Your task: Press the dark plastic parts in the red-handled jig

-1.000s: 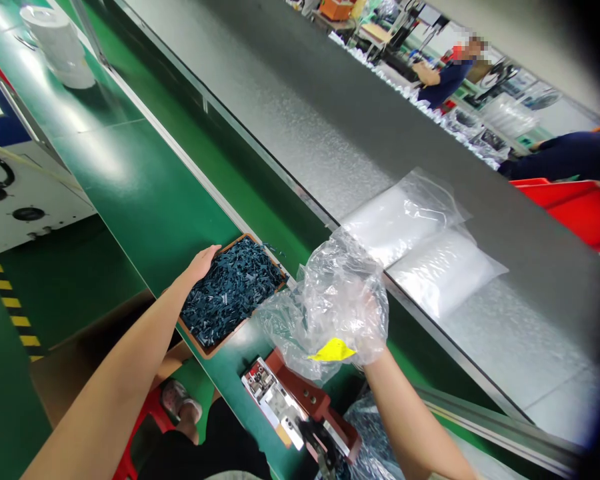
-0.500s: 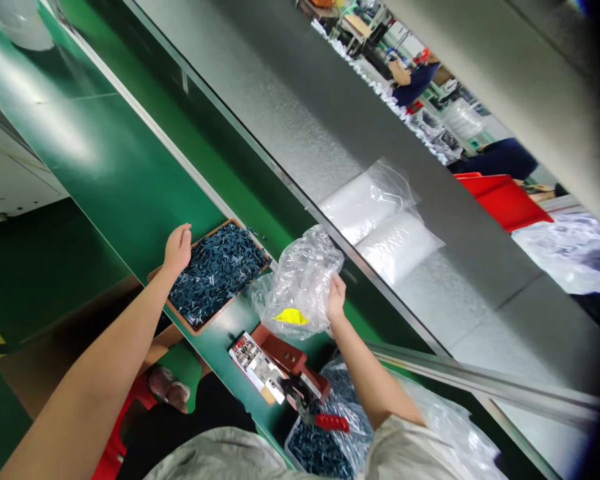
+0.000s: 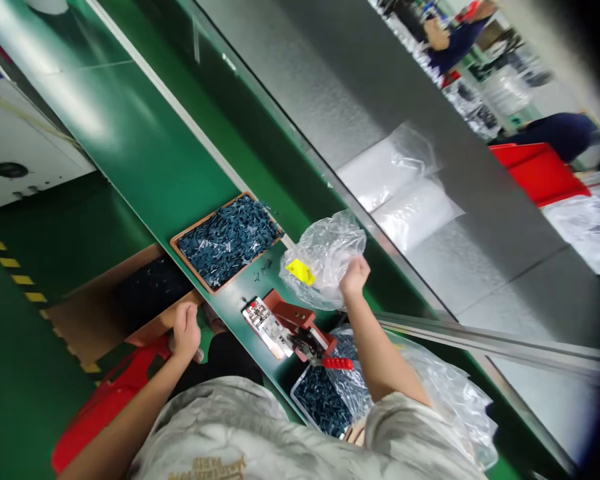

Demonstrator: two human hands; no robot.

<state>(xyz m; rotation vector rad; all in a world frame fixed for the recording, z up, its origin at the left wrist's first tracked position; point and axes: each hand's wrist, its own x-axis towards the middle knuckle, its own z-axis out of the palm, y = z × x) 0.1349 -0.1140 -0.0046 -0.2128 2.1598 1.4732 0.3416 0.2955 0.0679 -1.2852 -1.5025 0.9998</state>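
My right hand (image 3: 354, 277) grips a crumpled clear plastic bag (image 3: 324, 260) with a yellow label (image 3: 300, 271) on the green belt's surface. My left hand (image 3: 185, 331) hangs below the belt edge, fingers curled, near a red stool (image 3: 107, 397). Whether it holds anything is hidden. A brown tray (image 3: 195, 235) of dark blue strips lies on the belt (image 3: 130, 127), beyond reach of neither hand's fingers touching it. A few loose strips (image 3: 261, 269) lie beside it. Close to my right forearm stands a red-and-metal bench tool (image 3: 290, 327) with red-handled pliers (image 3: 337, 363).
A clear-lined bin (image 3: 323, 400) of dark strips sits below my right arm, and a cardboard box (image 3: 150, 291) sits under the belt. Bags of white material (image 3: 400, 180) lie on a grey surface beyond. A red crate (image 3: 540, 173) and a seated co-worker (image 3: 455, 47) are far right.
My left hand has left the tray and dropped back below the belt edge. My right hand has bunched the bag tighter and drawn it toward the tray. The view has shifted.
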